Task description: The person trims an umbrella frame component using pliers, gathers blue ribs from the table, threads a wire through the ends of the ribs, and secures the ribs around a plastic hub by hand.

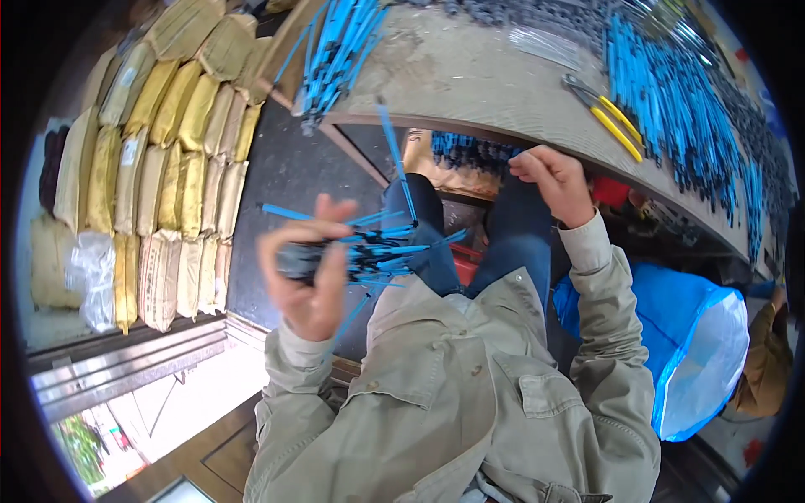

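Observation:
My left hand (306,268), smeared by motion, is wrapped round a bundle of thin blue sticks with black ends (381,250). The dark ends sit in the palm, and the blue lengths fan out rightward over my lap. A single blue stick (392,147) slants above the bundle, its lower end near my knee; another stick (352,320) points down past the wrist. My right hand (553,178) is by the table's near edge, thumb and fingers pinched together. Anything between those fingertips is too small to make out.
On the worktable (470,71) lie yellow-handled pliers (608,117), a large pile of blue sticks (671,109) and a smaller pile (340,59). Wrapped brown packages (159,168) are stacked at left. A blue bag with a white inside (671,335) stands at right.

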